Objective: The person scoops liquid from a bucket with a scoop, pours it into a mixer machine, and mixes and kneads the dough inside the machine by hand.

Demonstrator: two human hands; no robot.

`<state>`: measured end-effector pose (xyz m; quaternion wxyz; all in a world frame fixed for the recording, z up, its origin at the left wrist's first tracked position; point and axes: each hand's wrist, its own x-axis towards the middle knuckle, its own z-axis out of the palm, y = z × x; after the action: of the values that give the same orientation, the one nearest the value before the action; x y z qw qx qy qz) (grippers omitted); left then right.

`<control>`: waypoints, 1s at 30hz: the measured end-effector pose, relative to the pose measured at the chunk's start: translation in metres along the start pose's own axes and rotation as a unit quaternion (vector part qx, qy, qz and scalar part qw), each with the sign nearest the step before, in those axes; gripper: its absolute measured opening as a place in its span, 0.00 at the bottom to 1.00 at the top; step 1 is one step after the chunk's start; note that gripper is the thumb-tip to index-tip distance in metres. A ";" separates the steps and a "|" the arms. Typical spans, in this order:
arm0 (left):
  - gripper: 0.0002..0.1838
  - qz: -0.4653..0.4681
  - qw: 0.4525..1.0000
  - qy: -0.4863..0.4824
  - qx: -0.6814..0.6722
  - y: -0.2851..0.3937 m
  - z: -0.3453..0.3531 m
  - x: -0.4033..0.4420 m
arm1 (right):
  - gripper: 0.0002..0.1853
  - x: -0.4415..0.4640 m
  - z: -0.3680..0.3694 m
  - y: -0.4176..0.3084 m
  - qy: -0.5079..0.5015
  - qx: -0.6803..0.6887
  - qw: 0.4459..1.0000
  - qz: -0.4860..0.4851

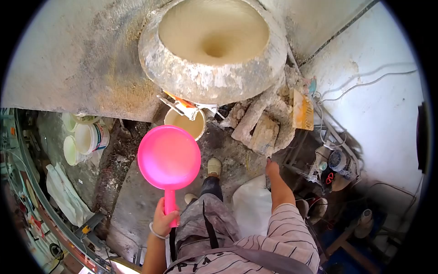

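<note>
My left hand (163,221) is closed around the handle of a pink plastic dipper (169,157), its round bowl facing up. Just beyond the dipper, a bucket (200,129) of cream-coloured liquid stands on the floor, partly covered by the dipper. Above that bucket, an orange-and-white spout-like piece (185,107) sticks out from under a large crusted round vessel (210,82). Cream liquid swirls in the vessel around a deep hollow. My right hand (272,169) reaches to the foot of the rough blocks beside the vessel, fingers drawn together; what they grip is too small to make out.
Rough blocks (262,132) lean under the vessel's right side. White buckets (86,138) stand at the left near a crumpled white sack (66,194). At the right, a metal frame holds tools (333,166), with a cable (365,85) along the wall. A white sack (251,203) lies by my legs.
</note>
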<state>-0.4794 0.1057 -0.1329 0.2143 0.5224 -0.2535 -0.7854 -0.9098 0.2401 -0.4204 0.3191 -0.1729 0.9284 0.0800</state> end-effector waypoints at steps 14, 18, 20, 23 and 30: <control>0.23 0.035 0.999 0.026 -0.016 -0.034 -0.021 -0.027 | 0.22 -0.008 0.021 -0.021 0.005 -0.008 0.999 -0.041; 0.21 0.038 0.998 0.039 -0.020 -0.003 -0.010 -0.046 | 0.18 -0.007 0.087 0.021 -0.047 -0.210 0.916 -0.338; 0.20 0.045 0.998 0.039 -0.019 0.014 -0.008 -0.059 | 0.15 -0.074 0.053 -0.036 -0.102 -0.132 0.926 -0.339; 0.19 0.069 0.996 0.057 -0.020 0.034 -0.005 -0.071 | 0.13 -0.187 -0.060 -0.133 -0.041 0.210 0.906 -0.365; 0.13 0.118 0.981 0.057 -0.143 0.068 -0.021 -0.096 | 0.14 -0.297 -0.196 -0.300 -0.057 0.362 0.765 -0.530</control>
<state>-0.4205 0.1071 -0.0290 0.3915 0.4969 -0.1858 -0.7518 -0.6903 -0.0090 -0.0944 0.4015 -0.5047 0.6292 -0.4339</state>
